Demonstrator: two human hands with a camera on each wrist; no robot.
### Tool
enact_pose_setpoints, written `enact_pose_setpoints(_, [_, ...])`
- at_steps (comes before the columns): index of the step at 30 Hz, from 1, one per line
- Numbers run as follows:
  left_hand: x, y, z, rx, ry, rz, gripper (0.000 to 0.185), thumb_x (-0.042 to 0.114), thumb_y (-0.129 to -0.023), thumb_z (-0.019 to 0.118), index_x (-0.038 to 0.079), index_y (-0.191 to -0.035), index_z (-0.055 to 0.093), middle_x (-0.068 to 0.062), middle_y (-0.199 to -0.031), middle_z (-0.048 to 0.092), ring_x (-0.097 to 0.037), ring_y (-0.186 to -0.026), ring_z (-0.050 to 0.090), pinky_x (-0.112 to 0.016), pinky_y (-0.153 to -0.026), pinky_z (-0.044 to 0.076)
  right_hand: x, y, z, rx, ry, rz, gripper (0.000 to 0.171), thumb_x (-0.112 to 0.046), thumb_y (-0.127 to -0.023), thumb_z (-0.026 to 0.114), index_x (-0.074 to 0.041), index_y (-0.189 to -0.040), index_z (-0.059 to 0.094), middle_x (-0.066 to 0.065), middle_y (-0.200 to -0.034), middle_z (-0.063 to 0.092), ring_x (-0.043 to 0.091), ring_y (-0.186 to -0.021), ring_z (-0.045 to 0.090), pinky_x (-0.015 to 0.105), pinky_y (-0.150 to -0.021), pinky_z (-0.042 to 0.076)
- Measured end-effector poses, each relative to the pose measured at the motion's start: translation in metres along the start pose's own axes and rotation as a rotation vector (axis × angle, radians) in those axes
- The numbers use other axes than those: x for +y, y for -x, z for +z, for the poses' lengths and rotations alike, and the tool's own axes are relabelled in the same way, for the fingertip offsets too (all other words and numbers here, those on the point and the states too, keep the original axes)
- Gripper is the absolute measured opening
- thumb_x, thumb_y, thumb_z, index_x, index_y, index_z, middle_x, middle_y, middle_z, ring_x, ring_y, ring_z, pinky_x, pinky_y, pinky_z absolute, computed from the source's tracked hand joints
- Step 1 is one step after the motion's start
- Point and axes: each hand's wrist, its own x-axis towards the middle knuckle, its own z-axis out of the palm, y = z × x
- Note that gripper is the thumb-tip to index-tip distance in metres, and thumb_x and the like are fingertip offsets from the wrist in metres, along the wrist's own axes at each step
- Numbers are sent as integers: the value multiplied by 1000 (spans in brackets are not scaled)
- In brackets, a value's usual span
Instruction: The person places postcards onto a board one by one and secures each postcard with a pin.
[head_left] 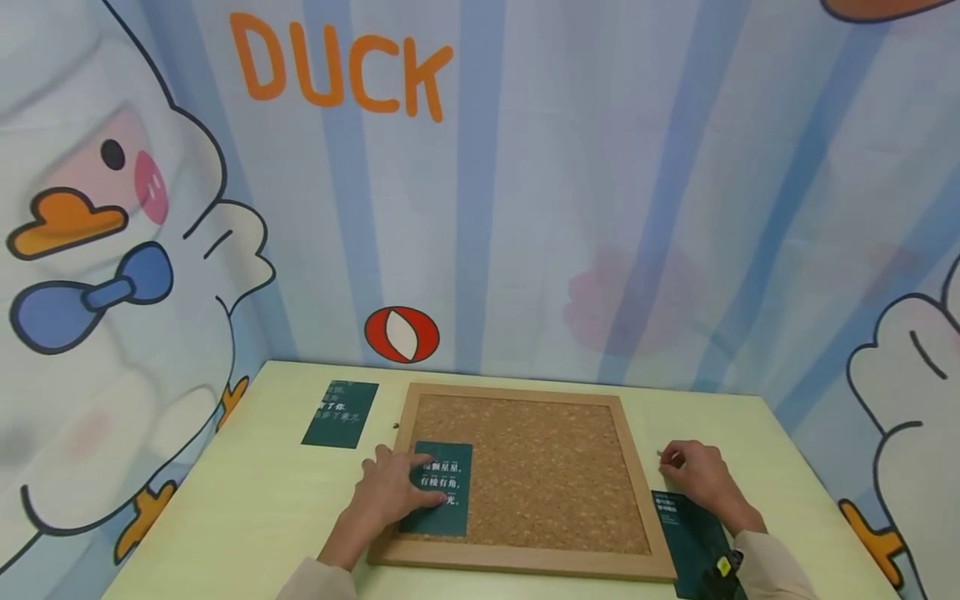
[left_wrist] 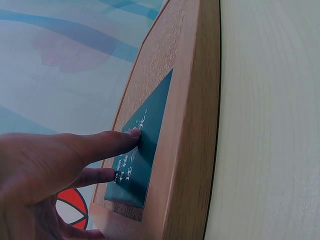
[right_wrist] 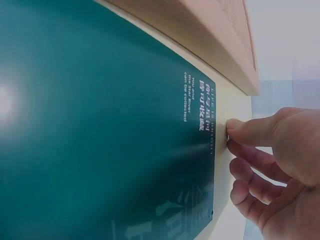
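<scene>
A dark green card [head_left: 463,492] with white lettering lies on the lower left of a wood-framed cork board [head_left: 555,475]. My left hand [head_left: 393,485] presses it there; thumb and a fingertip touch its face, as the left wrist view also shows. Off the board's right side, my right hand [head_left: 701,475] is at the table, its thumb and index finger pinching a tiny object [right_wrist: 228,138], mostly hidden by the fingertips, its kind unclear. Just nearer than that hand lies a second green card [right_wrist: 125,125], printed with small text.
Another green card [head_left: 341,421] lies on the pale yellow table [head_left: 225,500], left of the board. A tiny dark thing [head_left: 396,426] sits by the frame's left edge. Behind the table hangs a striped cloth [head_left: 540,208] with duck drawings.
</scene>
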Motion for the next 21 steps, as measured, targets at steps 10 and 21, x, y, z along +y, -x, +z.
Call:
enact_pose_setpoints(10, [0,3,-1,6,-12,9,73,51,-75,91,16,-136,70,-25,-117,49,-43,-107,47,-62,-82,53,-2,3,-2,4,-9,-8,5,-2,-95,71,-1,-90,69,3,-78,63,18,-70,55,37,-63,48])
enact_pose_setpoints(21, [-1,2,0,0,-2,12,73,52,-76,91,18,-137,70,-24,-118,50,-44,-108,47,-63,-82,53,-3,-1,1,39,-13,-24,7,-4,-99,66,-2,-93,63,4,-85,63,20,-77,58,37,-64,48])
